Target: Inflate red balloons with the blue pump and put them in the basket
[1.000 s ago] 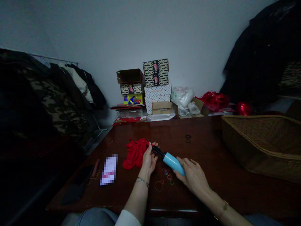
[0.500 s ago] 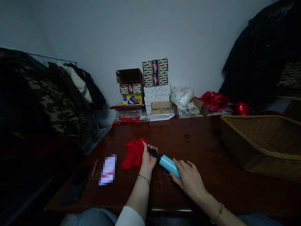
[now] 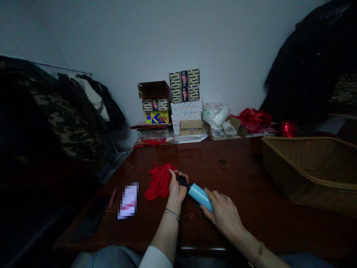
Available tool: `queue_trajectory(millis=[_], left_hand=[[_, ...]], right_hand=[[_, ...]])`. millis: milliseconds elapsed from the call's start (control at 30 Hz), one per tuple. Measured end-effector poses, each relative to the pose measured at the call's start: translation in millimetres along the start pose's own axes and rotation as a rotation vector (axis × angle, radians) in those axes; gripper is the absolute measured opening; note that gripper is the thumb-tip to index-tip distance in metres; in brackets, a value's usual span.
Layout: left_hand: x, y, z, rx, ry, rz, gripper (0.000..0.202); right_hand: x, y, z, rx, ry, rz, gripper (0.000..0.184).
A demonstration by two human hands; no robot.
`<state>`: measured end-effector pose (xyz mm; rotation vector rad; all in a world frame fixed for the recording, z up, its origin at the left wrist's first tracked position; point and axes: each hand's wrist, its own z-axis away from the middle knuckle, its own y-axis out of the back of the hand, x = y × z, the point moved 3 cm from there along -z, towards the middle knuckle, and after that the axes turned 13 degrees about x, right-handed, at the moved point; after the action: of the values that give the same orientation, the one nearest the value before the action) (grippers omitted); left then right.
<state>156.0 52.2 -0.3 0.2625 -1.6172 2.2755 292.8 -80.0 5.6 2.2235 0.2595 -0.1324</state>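
left hand (image 3: 176, 188): closed around the black nozzle end of the hand pump (image 3: 196, 192), fingers curled over the top, thumb side toward the camera; thin bracelet on the wrist
right hand (image 3: 223, 213): gripping the lower end of the pump's light blue barrel, ring on one finger, wrist bracelet near the bottom edge
hand pump: light blue cylinder with black tip, held tilted just above the table (image 3: 245, 193), tip pointing up-left, between both hands near the front middle of the tabletop
red balloons (image 3: 159, 180): limp red pile on the table, just left of the left hand, touching or nearly touching its fingers; cannot tell which
rubber bands (image 3: 189, 219): small coloured loops scattered on the table under and in front of the hands
black rings (image 3: 222, 164): two small dark loops on the table, well beyond the pump
wicker basket (image 3: 309, 169): large, on the right side of the table, well apart from the hands
phone (image 3: 90, 219): dark slab near the left front corner of the table
blurred card (image 3: 128, 200): pixelated white rectangle between the phone and the balloons
boxes (image 3: 184, 100): patterned cartons stacked against the wall at the far table edge
plastic bags (image 3: 216, 115): clear and red ones, right of the boxes
clothes (image 3: 64, 111): camouflage and dark garments hanging at left
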Motion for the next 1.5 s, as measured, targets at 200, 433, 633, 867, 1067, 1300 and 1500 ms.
queue_trajectory(millis=[200, 433, 633, 867, 1067, 1300, 1500], left_hand=[[-1, -3.3, 4, -0.013, -0.044, -0.054, 0.035], [-1, -5.2, 1, 0.037, -0.084, -0.108, 0.039], [-6, -4.5, 3, 0.011, -0.091, -0.144, 0.033], [-4, -3.1, -1, 0.050, -0.112, -0.156, 0.034], [-7, -3.9, 0, 0.022, -0.106, -0.120, 0.029], [-7, -5.0, -3, 0.053, -0.122, -0.140, 0.023], [5, -10.1, -11, 0.103, -0.129, -0.096, 0.024]], right_hand=[[-2, 1, 1, -0.023, -0.026, -0.004, 0.051], [-7, 1, 1, -0.079, -0.041, -0.054, 0.060], [-7, 3, 2, -0.070, -0.058, -0.029, 0.052], [-13, 5, 1, -0.038, 0.003, 0.041, 0.057], [-12, 5, 0, -0.036, 0.005, 0.094, 0.053], [-14, 5, 0, 0.007, 0.041, 0.084, 0.050], [-18, 11, -1, 0.011, 0.062, 0.114, 0.049]])
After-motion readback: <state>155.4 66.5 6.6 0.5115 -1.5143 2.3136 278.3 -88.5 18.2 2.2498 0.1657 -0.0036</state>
